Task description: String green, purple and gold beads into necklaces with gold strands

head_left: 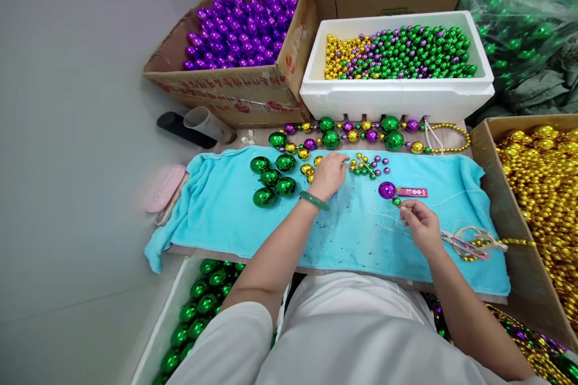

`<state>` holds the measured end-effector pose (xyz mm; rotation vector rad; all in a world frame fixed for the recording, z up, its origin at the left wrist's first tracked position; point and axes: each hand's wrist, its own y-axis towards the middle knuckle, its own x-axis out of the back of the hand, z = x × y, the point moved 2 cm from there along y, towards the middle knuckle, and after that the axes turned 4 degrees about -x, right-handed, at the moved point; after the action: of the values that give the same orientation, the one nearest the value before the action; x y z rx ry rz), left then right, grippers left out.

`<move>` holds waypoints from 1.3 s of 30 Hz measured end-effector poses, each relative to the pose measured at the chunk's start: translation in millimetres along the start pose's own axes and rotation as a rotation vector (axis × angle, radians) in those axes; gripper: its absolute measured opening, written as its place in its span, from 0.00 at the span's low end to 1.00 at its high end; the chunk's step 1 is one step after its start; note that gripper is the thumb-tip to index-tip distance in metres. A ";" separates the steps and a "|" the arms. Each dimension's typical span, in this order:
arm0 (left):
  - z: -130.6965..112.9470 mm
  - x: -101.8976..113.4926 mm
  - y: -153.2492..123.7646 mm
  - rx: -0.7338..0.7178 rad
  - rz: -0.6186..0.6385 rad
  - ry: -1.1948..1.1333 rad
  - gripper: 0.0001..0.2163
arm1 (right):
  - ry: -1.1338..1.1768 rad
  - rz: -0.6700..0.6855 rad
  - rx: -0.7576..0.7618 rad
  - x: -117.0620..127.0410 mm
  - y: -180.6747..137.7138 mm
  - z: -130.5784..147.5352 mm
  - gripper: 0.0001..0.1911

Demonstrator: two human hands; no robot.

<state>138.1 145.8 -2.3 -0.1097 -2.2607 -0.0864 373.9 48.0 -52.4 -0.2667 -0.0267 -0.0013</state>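
My left hand (331, 174), with a green bangle (315, 200) at its wrist, hovers over the towel between larger gold beads (306, 169) and a cluster of small gold, green and purple beads (361, 167). Its fingers look parted, though partly hidden, and I see nothing in them. My right hand (419, 222) pinches thin white string just below a small green bead (396, 201). Above that bead sits a big purple bead (387, 190); a thin needle (369, 167) slants from it over the small beads. Large green beads (270, 178) lie to the left.
A finished-looking bead strand (352, 136) lies behind the blue towel (271, 234). Scissors (465, 245) and a small red packet (412, 192) are at right. Around stand a purple-bead carton (217, 87), a white foam box (397, 96) and a gold-bead carton (506, 186).
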 end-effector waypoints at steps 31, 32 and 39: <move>-8.7 3.0 -12.4 0.398 0.015 -1.524 0.08 | -0.078 -0.038 0.029 0.0 -9.0 10.6 0.12; -8.7 2.8 -12.8 0.396 0.010 -1.515 0.08 | -0.080 -0.035 0.029 0.0 -9.1 10.6 0.12; -7.7 0.3 -13.9 0.382 -0.008 -1.499 0.09 | -0.093 -0.031 0.037 0.3 -10.2 12.0 0.11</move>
<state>142.3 131.2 2.4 0.0854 -3.6988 0.6272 373.9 41.4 -38.1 -0.2296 -0.1234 -0.0192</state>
